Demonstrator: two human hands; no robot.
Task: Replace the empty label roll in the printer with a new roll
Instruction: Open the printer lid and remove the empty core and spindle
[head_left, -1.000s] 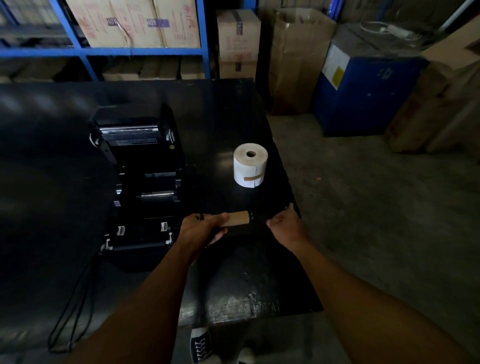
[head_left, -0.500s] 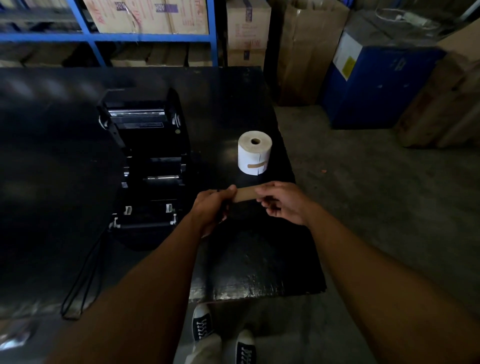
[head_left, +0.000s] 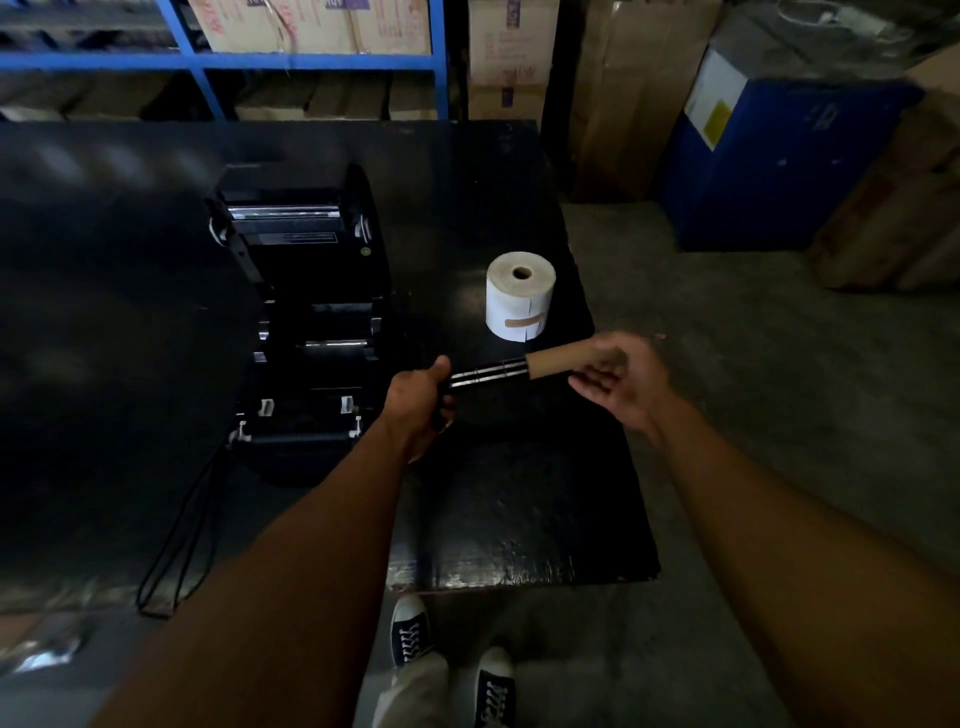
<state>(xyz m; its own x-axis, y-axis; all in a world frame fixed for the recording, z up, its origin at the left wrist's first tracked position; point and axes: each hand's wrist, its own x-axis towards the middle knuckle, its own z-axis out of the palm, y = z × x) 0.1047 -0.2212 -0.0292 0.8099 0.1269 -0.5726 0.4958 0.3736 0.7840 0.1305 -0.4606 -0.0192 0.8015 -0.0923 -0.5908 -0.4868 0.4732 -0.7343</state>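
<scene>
Gripped in the left hand (head_left: 418, 400) is one end of a black spindle (head_left: 488, 371); the right hand (head_left: 621, 376) pinches the empty cardboard core (head_left: 553, 359), partly off the spindle's far end. Just behind, the new label roll (head_left: 519, 296) stands upright on the black table (head_left: 519, 519), beside the open printer (head_left: 306, 317).

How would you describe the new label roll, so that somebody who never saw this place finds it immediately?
Start at the black table and its open black printer. To the printer's right, near the table's right edge, the new label roll stands on end. It is white and thick with a tan tape strip, unlike the bare brown cardboard core in the right hand.
</scene>
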